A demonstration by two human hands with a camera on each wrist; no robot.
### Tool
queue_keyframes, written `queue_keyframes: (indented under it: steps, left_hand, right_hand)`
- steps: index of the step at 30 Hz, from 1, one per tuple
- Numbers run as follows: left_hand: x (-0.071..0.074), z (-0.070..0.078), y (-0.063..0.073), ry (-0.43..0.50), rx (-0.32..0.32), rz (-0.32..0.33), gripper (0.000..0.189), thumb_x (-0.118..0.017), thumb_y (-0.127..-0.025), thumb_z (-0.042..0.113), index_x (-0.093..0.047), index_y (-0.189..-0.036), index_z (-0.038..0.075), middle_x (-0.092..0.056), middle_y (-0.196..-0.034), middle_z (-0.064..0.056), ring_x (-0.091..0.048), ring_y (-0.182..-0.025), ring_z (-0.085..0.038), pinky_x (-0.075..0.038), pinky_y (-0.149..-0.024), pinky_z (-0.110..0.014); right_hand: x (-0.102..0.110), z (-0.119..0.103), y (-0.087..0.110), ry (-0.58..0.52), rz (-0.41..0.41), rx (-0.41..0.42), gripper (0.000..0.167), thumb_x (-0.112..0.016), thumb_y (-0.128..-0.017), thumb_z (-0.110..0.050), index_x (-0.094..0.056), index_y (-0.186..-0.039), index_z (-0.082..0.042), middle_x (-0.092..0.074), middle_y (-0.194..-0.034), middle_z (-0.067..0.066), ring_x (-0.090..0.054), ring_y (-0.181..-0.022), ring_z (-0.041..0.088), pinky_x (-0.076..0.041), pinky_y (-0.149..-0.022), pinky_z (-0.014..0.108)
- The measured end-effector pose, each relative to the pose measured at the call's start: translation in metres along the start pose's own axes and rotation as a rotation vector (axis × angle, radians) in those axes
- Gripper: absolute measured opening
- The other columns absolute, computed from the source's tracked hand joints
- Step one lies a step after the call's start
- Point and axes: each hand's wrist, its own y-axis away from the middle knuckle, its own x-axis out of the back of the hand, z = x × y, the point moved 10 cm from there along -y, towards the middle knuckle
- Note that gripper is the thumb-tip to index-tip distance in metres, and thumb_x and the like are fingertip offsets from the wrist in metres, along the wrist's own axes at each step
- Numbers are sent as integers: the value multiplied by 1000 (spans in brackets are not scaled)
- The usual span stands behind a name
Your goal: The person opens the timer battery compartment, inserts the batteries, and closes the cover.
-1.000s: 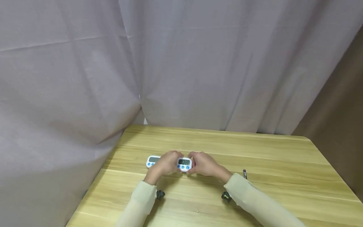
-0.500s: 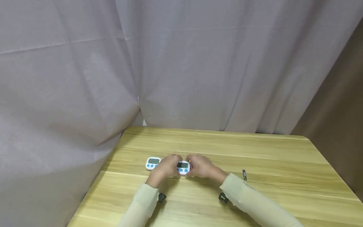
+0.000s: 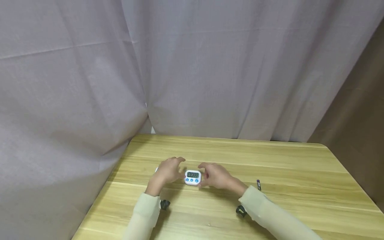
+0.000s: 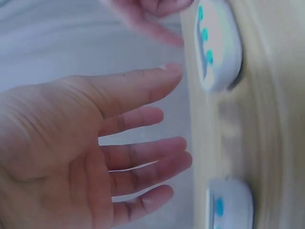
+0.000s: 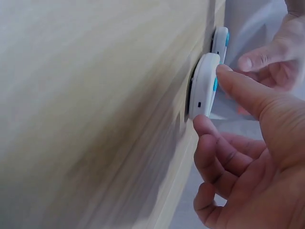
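A white digital timer (image 3: 193, 177) with a dark-digit display and blue buttons lies face up on the table between the hands. Just left of it, the left hand (image 3: 168, 170) hovers with fingers and thumb extended, holding nothing. The right hand (image 3: 217, 175) is at the timer's right side, thumb and forefinger spread apart. In the right wrist view its fingertips come right at the timer's edge. A second white timer (image 4: 233, 202) shows partly in the left wrist view; in the head view the left hand hides most of it.
A small dark cylinder like a battery (image 3: 258, 185) lies to the right on the wood-grain table (image 3: 300, 173). Grey curtains (image 3: 195, 83) hang behind and to the left of the table. Dark wrist cameras (image 3: 241, 210) sit below both cuffs.
The left hand has let go of the timer and moved left, covering most of the second timer. The right hand's fingers have loosened from the timer, which now lies uncovered on the table.
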Motion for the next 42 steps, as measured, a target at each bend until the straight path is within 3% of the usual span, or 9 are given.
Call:
queue_keyframes:
  steps: [5,12,20,25,29,35,42]
  left_hand:
    - [15,-22,3,-8,56,58,64,-90,-84,21,-65,-141,8,-71,-135,-18,-67,-122,-40,-56,-104,-60]
    - [24,-51,9,34,131,79,56,-88,-86,18,-67,-135,3,-74,-125,-20,-74,-106,-33,-62,-93,-56]
    - [20,-73,12,-39,217,26,58,-93,-80,24,-72,-130,5,-70,-135,-20,-66,-121,-44,-57,-100,-60]
    - [10,-78,8,-141,258,-25,61,-94,-75,38,-75,-126,11,-75,-120,-13,-68,-98,-29,-60,-82,-47]
    - [4,-76,5,-176,266,-26,63,-96,-72,43,-76,-120,9,-74,-106,-8,-62,-82,-22,-57,-71,-38]
    - [2,-74,3,-176,266,1,53,-97,-72,37,-77,-111,8,-75,-98,-7,-63,-79,-21,-58,-69,-38]
    - [3,-68,0,-148,218,25,44,-95,-74,31,-77,-107,8,-74,-97,-7,-63,-80,-21,-58,-69,-38]
  right_hand:
    - [5,8,7,-21,15,17,71,-92,-82,-26,-62,-141,-1,-64,-77,-12,-58,-64,6,-51,-59,23]
    - [13,13,12,-47,27,33,68,-92,-83,-26,-63,-140,-3,-65,-80,-12,-59,-68,5,-53,-63,23]
    - [20,15,16,-62,63,47,66,-92,-83,-27,-65,-138,-4,-71,-91,-5,-63,-78,8,-55,-71,25]
    - [20,18,16,-54,88,50,63,-92,-83,-28,-67,-135,-4,-73,-97,-1,-66,-87,14,-56,-78,28]
    - [19,16,14,-57,101,53,61,-91,-84,-28,-67,-135,-5,-74,-99,0,-68,-90,17,-57,-81,30]
    - [23,8,12,-73,119,68,57,-90,-85,-23,-67,-134,-4,-74,-98,3,-69,-90,21,-57,-78,30]
    - [26,8,11,-115,127,34,55,-88,-88,-21,-67,-135,-4,-75,-99,3,-67,-90,15,-57,-79,30]
